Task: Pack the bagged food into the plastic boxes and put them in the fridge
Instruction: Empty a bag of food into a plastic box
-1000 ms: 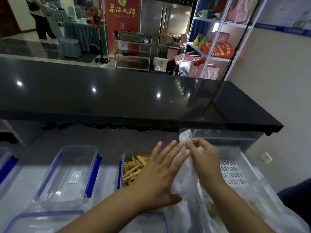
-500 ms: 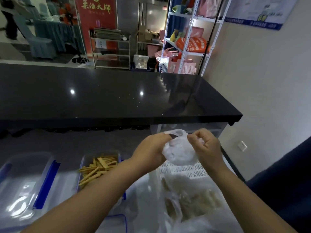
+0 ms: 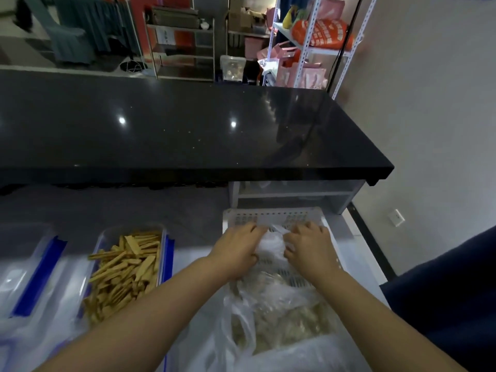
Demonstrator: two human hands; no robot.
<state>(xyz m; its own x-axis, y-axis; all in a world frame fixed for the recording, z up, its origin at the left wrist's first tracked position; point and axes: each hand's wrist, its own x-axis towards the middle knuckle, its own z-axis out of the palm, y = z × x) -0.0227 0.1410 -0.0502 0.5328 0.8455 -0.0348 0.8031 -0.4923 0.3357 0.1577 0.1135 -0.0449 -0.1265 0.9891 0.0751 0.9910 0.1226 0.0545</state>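
A crumpled clear plastic bag point(image 3: 270, 244) is gripped between my left hand point(image 3: 236, 249) and my right hand point(image 3: 308, 248), low over the far end of a white perforated basket point(image 3: 273, 217). Both hands are closed on the bag, one on each side. Nearer to me in the basket lies a clear bag of pale beige food point(image 3: 284, 323). To the left stands a clear plastic box with blue clips point(image 3: 163, 253), filled with yellow-brown food strips point(image 3: 123, 272).
An empty clear box with a blue clip point(image 3: 35, 267) stands at the far left. A black stone counter point(image 3: 188, 130) overhangs the work surface behind. Dark blue cloth point(image 3: 445, 296) lies at the right edge, beside a wall. Shelves with goods stand beyond the counter.
Both hands have crumpled the empty bag into a ball and brought it down from chest height to the basket. The view has tilted down and to the right.
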